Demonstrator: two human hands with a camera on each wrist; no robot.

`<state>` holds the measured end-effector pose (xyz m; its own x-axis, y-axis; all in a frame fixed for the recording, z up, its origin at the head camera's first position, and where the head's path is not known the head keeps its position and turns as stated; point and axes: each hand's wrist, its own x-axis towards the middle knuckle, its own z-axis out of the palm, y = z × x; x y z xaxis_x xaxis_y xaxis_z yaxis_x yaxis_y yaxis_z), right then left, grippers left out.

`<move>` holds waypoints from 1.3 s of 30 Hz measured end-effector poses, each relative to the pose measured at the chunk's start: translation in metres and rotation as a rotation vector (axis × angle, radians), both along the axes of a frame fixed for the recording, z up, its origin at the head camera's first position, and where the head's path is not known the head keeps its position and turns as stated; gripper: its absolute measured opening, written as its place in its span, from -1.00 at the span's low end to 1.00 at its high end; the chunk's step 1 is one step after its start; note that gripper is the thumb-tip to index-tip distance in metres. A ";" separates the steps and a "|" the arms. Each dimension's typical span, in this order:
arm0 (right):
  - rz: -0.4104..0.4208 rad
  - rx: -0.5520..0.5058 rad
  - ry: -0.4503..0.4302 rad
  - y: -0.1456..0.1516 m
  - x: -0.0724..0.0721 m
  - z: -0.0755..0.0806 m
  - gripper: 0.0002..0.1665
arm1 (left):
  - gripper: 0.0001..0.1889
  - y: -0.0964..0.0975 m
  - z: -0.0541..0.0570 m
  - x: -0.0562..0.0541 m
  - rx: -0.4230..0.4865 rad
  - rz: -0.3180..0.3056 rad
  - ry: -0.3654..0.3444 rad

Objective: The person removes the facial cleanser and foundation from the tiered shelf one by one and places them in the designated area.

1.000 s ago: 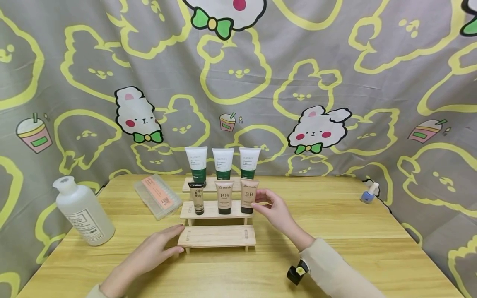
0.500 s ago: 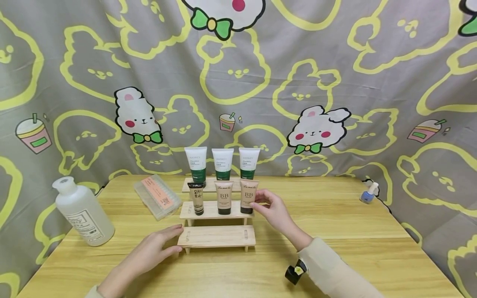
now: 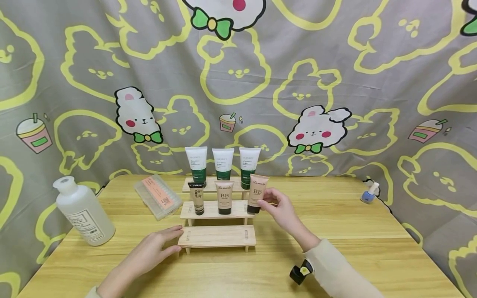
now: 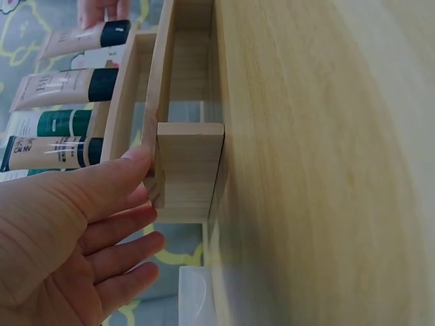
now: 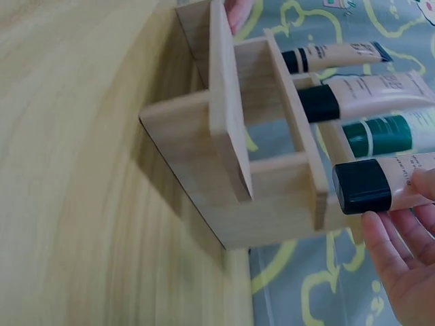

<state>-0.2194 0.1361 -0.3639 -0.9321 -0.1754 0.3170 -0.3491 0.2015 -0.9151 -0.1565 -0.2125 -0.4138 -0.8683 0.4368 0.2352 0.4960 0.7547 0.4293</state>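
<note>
At the right end of the middle shelf [image 3: 239,210] of a wooden stand [image 5: 265,219]: one beige BB tube [image 3: 258,191], leaning slightly, pinched low on its body by my right hand [image 3: 280,209]. Thumb across the front; fingers at its right side and back. Black cap [image 5: 363,187] lowermost and, by the right wrist view, apparently just clear of the board.

Handling, by my judgement: light; walls soft, apt to dent under a hard squeeze; surface smooth, perhaps a little slippery; cap stiff; not fragile. Best hold: lower body just above the cap, about where I have it. The flat crimp [image 3: 259,178] at the top is likely too thin for a steady grip and might let the tube swing.

Position: tube within my right hand's grip, left of the palm; right of a second BB tube [image 3: 225,198], not touching it; in front of a white-and-green tube [image 3: 249,164] on the back shelf [image 3: 236,186].

Left hand [image 3: 152,248]: thumb and fingers apart, loosely extended, at the left end of the front shelf [image 3: 217,236]; thumb touching the board's edge or just beside it, I cannot tell which.
</note>
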 end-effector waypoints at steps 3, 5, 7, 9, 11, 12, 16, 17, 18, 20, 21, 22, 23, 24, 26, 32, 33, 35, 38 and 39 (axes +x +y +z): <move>-0.009 -0.032 0.002 0.012 -0.008 -0.008 -0.78 | -0.56 0.000 0.000 0.000 -0.002 -0.006 0.005; -0.024 -0.046 0.001 0.020 -0.013 -0.012 -0.76 | -0.56 0.000 0.001 0.000 -0.006 0.000 0.002; -0.037 -0.056 -0.001 0.028 -0.016 -0.014 -0.75 | -0.57 0.000 0.001 0.000 -0.013 0.004 0.003; -0.049 -0.068 -0.016 0.035 -0.020 -0.016 -0.73 | -0.57 0.000 0.001 0.000 -0.016 0.010 -0.003; -0.065 -0.075 -0.044 0.042 -0.025 -0.018 -0.72 | -0.58 0.000 0.001 0.000 -0.017 0.013 -0.006; -0.074 -0.076 -0.060 0.045 -0.027 -0.020 -0.71 | -0.58 0.000 0.001 0.000 -0.016 0.014 -0.008; -0.103 -0.052 -0.121 0.056 -0.037 -0.024 -0.71 | -0.58 0.000 0.002 0.000 -0.018 0.006 -0.010; -0.108 -0.040 -0.132 0.058 -0.040 -0.026 -0.71 | -0.58 0.000 0.002 0.000 -0.019 0.005 -0.010; -0.117 -0.028 -0.143 0.060 -0.042 -0.027 -0.71 | -0.58 0.000 0.002 0.000 -0.020 0.004 -0.011; -0.126 -0.002 -0.156 0.063 -0.048 -0.031 -0.71 | -0.58 0.000 0.002 0.000 -0.021 0.001 -0.011; -0.129 0.010 -0.162 0.065 -0.051 -0.032 -0.71 | -0.58 0.000 0.002 0.000 -0.021 0.000 -0.011; -0.132 0.022 -0.169 0.066 -0.054 -0.034 -0.71 | -0.58 0.000 0.002 0.000 -0.022 -0.001 -0.010; -0.129 0.036 -0.174 0.066 -0.057 -0.036 -0.71 | -0.58 0.000 0.002 0.000 -0.022 -0.002 -0.010; -0.128 0.049 -0.180 0.067 -0.060 -0.039 -0.71 | -0.58 0.000 0.002 0.000 -0.021 -0.003 -0.009; -0.112 0.078 -0.195 0.067 -0.066 -0.043 -0.71 | -0.59 0.001 0.003 0.000 -0.021 -0.004 -0.006; -0.117 0.141 -0.325 0.067 -0.083 -0.056 -0.67 | -0.59 0.002 0.002 0.000 -0.026 -0.002 -0.005; -0.120 0.146 -0.351 0.067 -0.086 -0.058 -0.66 | -0.59 0.002 0.002 0.000 -0.028 0.000 -0.004; -0.120 0.149 -0.400 0.067 -0.090 -0.061 -0.63 | -0.59 0.002 0.002 0.000 -0.032 0.004 -0.002; -0.122 0.137 -0.459 0.065 -0.095 -0.064 -0.63 | -0.58 0.002 0.002 -0.001 -0.037 0.010 -0.003; -0.117 0.142 -0.470 0.065 -0.096 -0.064 -0.62 | -0.58 0.003 0.002 -0.001 -0.037 0.012 -0.004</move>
<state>-0.3151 0.2011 -0.4282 -0.9842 -0.0723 -0.1614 0.1268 0.3481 -0.9288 -0.1573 -0.2100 -0.4116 -0.8742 0.4349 0.2161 0.4856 0.7757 0.4031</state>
